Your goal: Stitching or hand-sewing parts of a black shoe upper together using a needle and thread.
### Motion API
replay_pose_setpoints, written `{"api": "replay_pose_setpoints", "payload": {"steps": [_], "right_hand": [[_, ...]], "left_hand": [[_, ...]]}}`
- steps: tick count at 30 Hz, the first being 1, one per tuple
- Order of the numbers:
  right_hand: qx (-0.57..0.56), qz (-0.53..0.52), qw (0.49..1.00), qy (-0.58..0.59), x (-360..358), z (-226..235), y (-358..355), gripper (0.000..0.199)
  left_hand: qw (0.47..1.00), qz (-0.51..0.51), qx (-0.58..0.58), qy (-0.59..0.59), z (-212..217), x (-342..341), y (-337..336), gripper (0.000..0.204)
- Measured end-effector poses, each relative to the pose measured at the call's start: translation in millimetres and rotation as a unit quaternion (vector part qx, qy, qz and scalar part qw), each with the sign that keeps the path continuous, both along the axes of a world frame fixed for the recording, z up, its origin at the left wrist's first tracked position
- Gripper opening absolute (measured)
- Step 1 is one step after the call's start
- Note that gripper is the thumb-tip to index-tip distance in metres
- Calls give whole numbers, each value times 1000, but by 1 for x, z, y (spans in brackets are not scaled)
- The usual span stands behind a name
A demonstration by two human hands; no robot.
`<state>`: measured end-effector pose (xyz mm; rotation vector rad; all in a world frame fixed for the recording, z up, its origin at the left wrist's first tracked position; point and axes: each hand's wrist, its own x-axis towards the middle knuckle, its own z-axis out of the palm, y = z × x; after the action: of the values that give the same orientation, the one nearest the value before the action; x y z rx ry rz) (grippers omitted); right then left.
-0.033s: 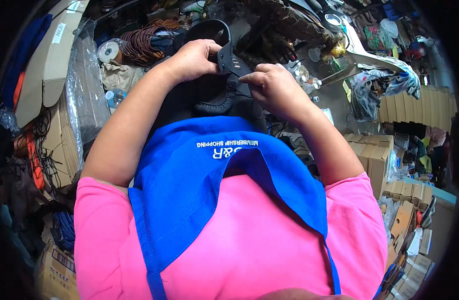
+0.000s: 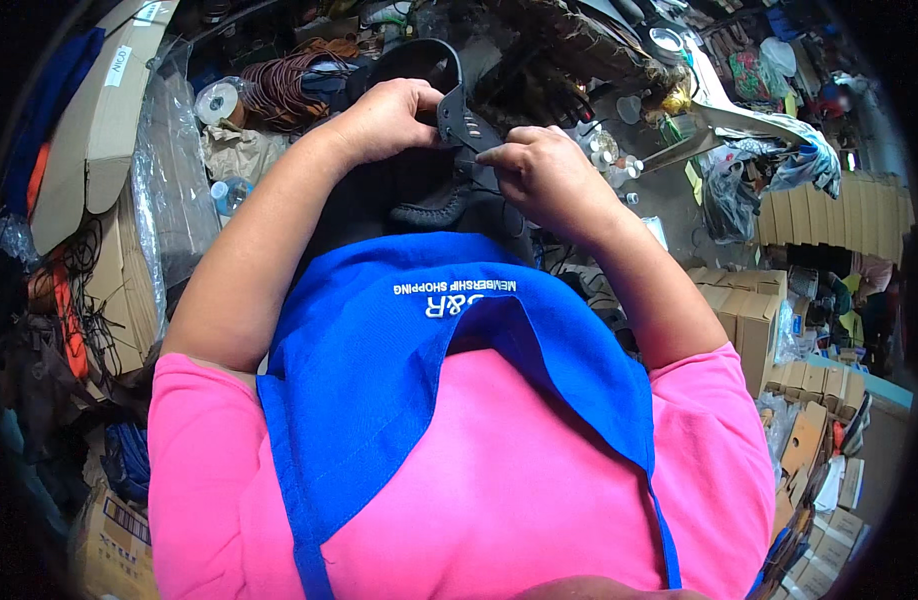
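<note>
My left hand (image 2: 387,120) grips a curved black leather piece (image 2: 451,112), fingers behind it and thumb on its near edge. A row of small slots runs along the right part of the piece. Close by on the right, my right hand (image 2: 549,170) is closed, thumb and forefinger pinched at the lower end of the slotted part. What sits in that pinch is too small and dark to make out. Below both hands, over my lap, lies a black item with a thick stitched edge (image 2: 429,212), perhaps part of a shoe. Dark surroundings hide where the black parts join.
A blue apron (image 2: 359,330) covers my front. To the left are a coil of brown cord (image 2: 284,90), a thread spool (image 2: 217,104), a plastic bottle (image 2: 231,193) and cardboard (image 2: 99,130). On the right stand small bottles (image 2: 624,172), a white stand (image 2: 724,110) and stacked boxes (image 2: 744,315).
</note>
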<state>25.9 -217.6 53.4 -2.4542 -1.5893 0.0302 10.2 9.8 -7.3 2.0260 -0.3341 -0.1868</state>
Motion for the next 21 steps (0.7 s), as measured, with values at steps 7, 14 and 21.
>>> {"api": "replay_pose_setpoints", "payload": {"steps": [7, 14, 21], "right_hand": [[-15, -7, 999, 46, 11, 6, 3, 23], [-4, -46, 974, 220, 25, -1, -3, 24], [14, -15, 987, 161, 20, -4, 0, 23]], "left_hand": [[999, -28, 18, -2, 3, 0, 0, 22], [998, -43, -20, 42, 5, 1, -1, 24], [992, -50, -59, 101, 5, 4, 0, 30]]}}
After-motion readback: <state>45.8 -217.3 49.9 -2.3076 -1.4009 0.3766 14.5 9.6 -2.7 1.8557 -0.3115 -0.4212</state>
